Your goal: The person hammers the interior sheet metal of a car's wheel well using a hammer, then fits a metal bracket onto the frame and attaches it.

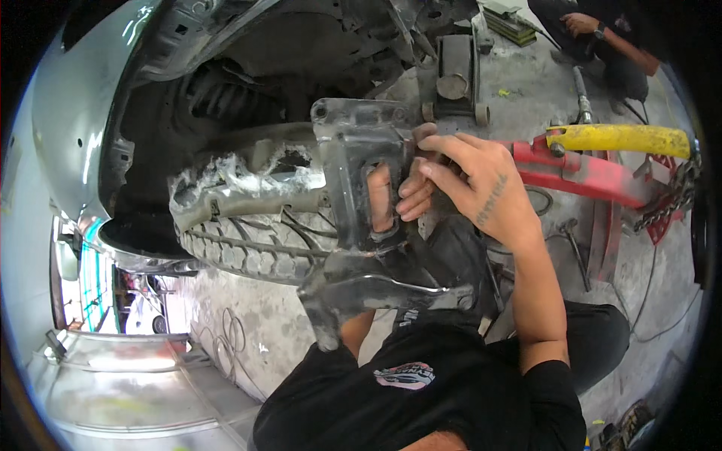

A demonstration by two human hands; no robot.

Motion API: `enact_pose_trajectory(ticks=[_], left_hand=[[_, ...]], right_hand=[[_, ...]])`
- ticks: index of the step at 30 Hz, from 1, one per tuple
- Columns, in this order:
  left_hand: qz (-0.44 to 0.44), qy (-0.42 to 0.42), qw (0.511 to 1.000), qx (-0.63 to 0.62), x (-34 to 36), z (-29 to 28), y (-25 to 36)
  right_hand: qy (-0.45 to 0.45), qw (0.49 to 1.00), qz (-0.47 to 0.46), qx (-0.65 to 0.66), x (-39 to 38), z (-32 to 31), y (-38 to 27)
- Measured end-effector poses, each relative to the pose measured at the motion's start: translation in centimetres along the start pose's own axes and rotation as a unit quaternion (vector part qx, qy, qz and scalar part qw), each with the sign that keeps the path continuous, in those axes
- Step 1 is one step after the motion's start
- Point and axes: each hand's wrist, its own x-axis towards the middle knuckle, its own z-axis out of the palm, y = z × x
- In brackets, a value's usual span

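Grey concrete flr (520, 116), stained & scuffed, vis. both sides of wearer. Far edge: flat stack w/ greenish sides (511, 24); twd far-R corner, crouching co-worker (628, 56) in dark clothes. Nearer than stack, grey wheeled metal unit (468, 56), looks like a jack; yellow-green scrap (505, 92) just R of it. R side: red metal frame (604, 244), contact w/ flr partly hidden; hammer-like tool (577, 259) just L of its upright, head twd far edge. Thin dark cable (653, 276) curves across R side. L side: loose thin hose coil (225, 347), small white scrap (263, 348) nr it. Near-R corner: dark items (630, 430), too blurred to ID.
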Motion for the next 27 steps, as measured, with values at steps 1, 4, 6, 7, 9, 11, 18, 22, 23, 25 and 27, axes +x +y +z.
enact_pose_trajectory(ticks=[1,4,6,7,9,11,18,22,23,25,27], left_hand=[[0.048,0.023,0.999,0.009,-0.3,0.3,0.7],[0.125,0.083,0.989,-0.009,-1.1,0.4,1.9],[0.15,0.182,0.972,0.018,-1.3,1.0,2.7],[0.147,0.236,0.959,0.048,-1.2,1.4,3.2],[0.157,0.29,0.941,0.073,-1.1,1.6,4.0],[0.193,0.263,0.942,0.081,-1.2,2.0,4.6],[0.223,0.308,0.92,0.093,-0.5,4.5,6.9],[0.241,0.295,0.916,0.124,-0.4,6.1,8.3],[0.241,0.291,0.916,0.131,-0.4,6.2,8.6],[0.251,0.29,0.912,0.143,0.1,5.6,9.2],[0.234,0.308,0.91,0.148,0.2,5.3,9.9]], right_hand=[[-0.037,0.998,0.009,0.044,0.3,-0.9,-0.9],[-0.106,0.979,-0.013,0.174,0.4,-3.6,-2.2],[-0.142,0.955,-0.043,0.257,0.0,-4.7,-2.0],[-0.151,0.937,-0.061,0.309,-0.3,-5.0,-1.4],[-0.183,0.923,-0.016,0.339,-0.4,-6.3,-0.6],[-0.171,0.93,-0.011,0.326,-0.3,-6.8,-0.2],[-0.107,0.985,0.008,-0.138,0.1,-3.2,-0.5],[-0.141,0.982,0.079,-0.095,0.4,-0.6,1.2],[-0.112,0.988,0.1,0.032,0.3,0.4,1.3],[-0.099,0.972,0.134,0.168,0.0,2.0,2.2],[-0.074,0.97,0.122,0.199,-0.2,3.0,2.7]])
